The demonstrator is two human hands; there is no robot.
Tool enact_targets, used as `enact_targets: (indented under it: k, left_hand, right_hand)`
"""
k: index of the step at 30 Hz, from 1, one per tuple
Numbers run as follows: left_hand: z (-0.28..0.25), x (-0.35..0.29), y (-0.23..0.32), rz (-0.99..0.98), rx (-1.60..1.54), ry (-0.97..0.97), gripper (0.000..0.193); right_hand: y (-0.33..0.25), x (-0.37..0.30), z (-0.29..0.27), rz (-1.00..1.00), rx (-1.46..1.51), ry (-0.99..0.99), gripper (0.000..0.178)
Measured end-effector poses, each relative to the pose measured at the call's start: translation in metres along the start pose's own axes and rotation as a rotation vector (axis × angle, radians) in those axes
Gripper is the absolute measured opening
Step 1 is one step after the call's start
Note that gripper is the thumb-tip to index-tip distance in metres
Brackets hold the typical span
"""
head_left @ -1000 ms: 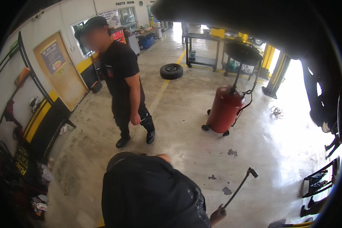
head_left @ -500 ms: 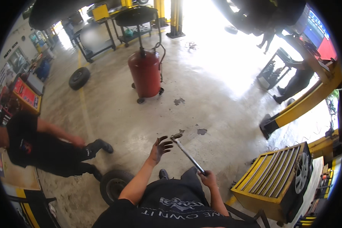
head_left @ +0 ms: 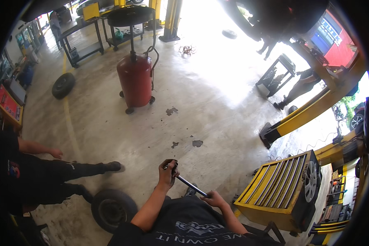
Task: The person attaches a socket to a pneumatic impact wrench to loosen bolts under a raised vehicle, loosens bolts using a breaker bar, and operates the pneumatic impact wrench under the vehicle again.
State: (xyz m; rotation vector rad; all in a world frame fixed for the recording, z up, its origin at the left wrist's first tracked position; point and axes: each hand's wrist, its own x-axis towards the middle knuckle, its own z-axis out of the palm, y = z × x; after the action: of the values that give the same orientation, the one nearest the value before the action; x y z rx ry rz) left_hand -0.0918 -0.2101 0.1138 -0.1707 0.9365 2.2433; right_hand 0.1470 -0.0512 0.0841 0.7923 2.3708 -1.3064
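Observation:
A long-handled socket wrench (head_left: 191, 185) spans the space between my two hands, in front of my body. My left hand (head_left: 166, 174) is closed around its head end, so the head is mostly covered by my fingers. At the other end, my right hand (head_left: 214, 199) grips the handle. Beneath the wrench shows one of my dark shoes. Left of my left forearm, a wheel with a tire (head_left: 114, 210) lies on the floor.
A co-worker (head_left: 41, 172) in dark clothes walks at the left. A yellow tool chest (head_left: 270, 188) stands to my right, by a yellow lift arm (head_left: 311, 110). Ahead is a red wheeled oil drainer (head_left: 134, 84); another tire (head_left: 63, 85) lies to its left.
My left hand, open and apart from the wrench before, has closed on its head end. The wrench has come lower and nearer my body. My view has turned rightward.

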Motion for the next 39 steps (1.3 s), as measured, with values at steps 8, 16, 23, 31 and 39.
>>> enact_targets:
  k: [8,16,23,31,39]
  left_hand:
    - [0.011,-0.007,-0.011,0.030,0.060,-0.013,0.011]
    - [0.015,-0.024,0.006,0.003,0.204,-0.184,0.015]
    - [0.023,-0.023,0.014,0.009,0.350,-0.266,0.018]
    - [0.057,-0.023,0.030,-0.029,0.530,-0.390,0.024]
    - [0.101,-0.006,0.008,0.012,0.589,-0.490,0.011]
  right_hand:
    - [0.001,0.001,0.007,0.141,-0.081,-0.081,0.047]
    - [-0.022,-0.004,0.027,0.155,-0.077,0.034,0.050]
    - [-0.022,-0.006,0.042,0.190,-0.047,0.087,0.051]
    - [-0.018,-0.016,0.050,0.106,0.126,0.263,0.054]
    - [-0.003,-0.015,0.037,0.073,0.288,0.341,0.046]
